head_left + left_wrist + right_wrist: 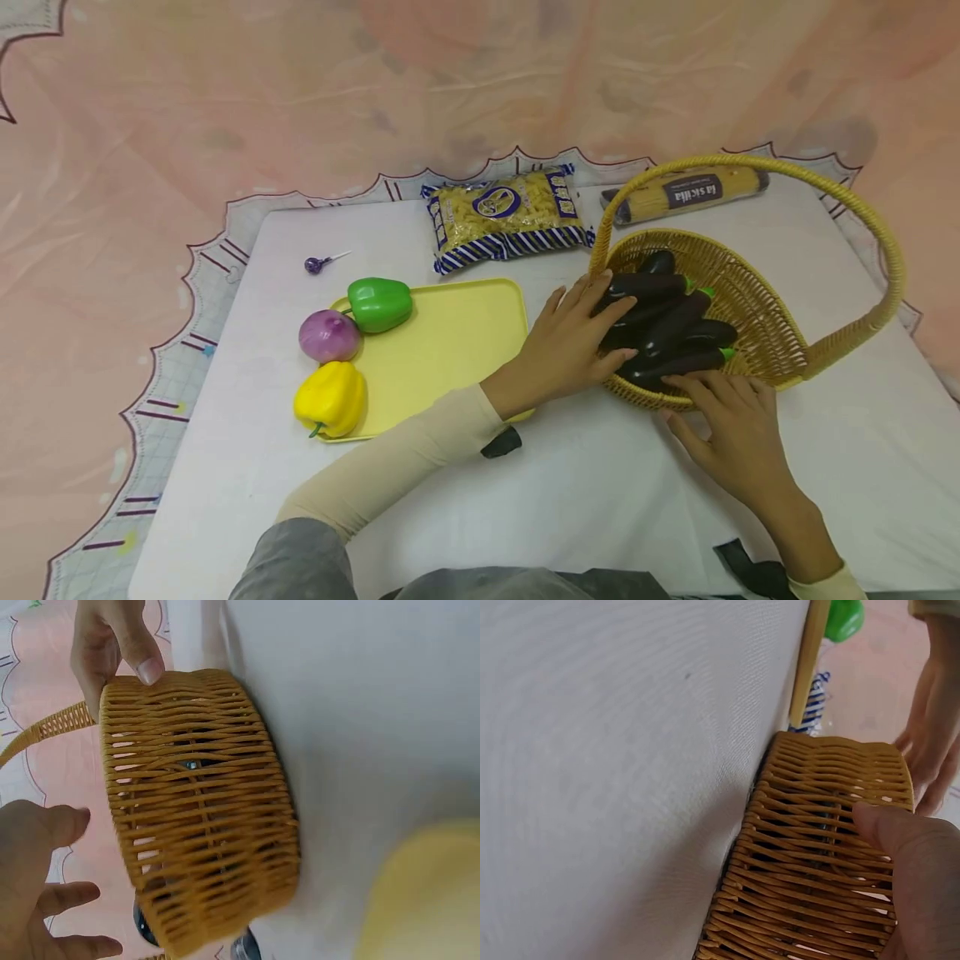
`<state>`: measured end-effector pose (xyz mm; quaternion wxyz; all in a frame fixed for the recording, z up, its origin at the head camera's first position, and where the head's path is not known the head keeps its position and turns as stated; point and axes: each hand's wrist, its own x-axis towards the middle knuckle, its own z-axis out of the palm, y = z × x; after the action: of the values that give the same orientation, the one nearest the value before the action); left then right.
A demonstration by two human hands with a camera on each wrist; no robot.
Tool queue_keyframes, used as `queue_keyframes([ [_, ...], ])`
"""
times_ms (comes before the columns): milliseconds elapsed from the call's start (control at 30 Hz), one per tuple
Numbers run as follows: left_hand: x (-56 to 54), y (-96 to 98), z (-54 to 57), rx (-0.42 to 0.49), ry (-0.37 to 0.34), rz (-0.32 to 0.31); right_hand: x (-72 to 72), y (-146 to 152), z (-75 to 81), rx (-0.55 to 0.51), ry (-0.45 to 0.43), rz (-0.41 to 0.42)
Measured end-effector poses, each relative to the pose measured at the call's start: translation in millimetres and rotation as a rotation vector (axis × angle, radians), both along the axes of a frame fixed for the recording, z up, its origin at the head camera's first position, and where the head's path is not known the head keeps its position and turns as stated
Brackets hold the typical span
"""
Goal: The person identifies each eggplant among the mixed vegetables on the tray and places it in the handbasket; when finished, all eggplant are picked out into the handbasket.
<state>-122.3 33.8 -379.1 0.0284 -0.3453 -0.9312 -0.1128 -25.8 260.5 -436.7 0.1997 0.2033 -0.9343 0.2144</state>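
Observation:
A yellow wicker basket [750, 292] with a tall arched handle holds several dark purple eggplants [678, 323], some with bright green stem ends. My left hand [558, 346] is over the basket's left side, its fingers spread above the eggplants. In the left wrist view the left hand [34, 881] shows separated fingers with nothing between them. At the near rim my right hand [731, 429] grips the basket, fingers over the edge. The right wrist view shows that hand's thumb [889, 829] against the outside of the woven wall.
Left of the basket lies a yellow tray [442, 350]. A green bell pepper [380, 304], a purple onion [330, 336] and a yellow bell pepper [331, 398] sit along its left edge. Farther back are a lollipop [315, 265], a pasta bag [502, 217] and a spaghetti pack [686, 193].

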Motion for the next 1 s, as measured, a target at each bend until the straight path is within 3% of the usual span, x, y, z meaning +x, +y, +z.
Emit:
queue_keyframes([
  [200,9.6,-33.7,-1.4,-0.024,-0.057,0.044,-0.5,1.9,-0.4,-0.01,0.002,-0.008],
  [700,11.3,-103.8,-10.6,-0.108,-0.014,0.182,5.2,9.3,-3.4,-0.018,-0.015,-0.02],
  [1000,18.0,-123.4,-9.8,-0.155,-0.017,0.2,4.4,14.5,-2.0,-0.025,-0.026,0.009],
])
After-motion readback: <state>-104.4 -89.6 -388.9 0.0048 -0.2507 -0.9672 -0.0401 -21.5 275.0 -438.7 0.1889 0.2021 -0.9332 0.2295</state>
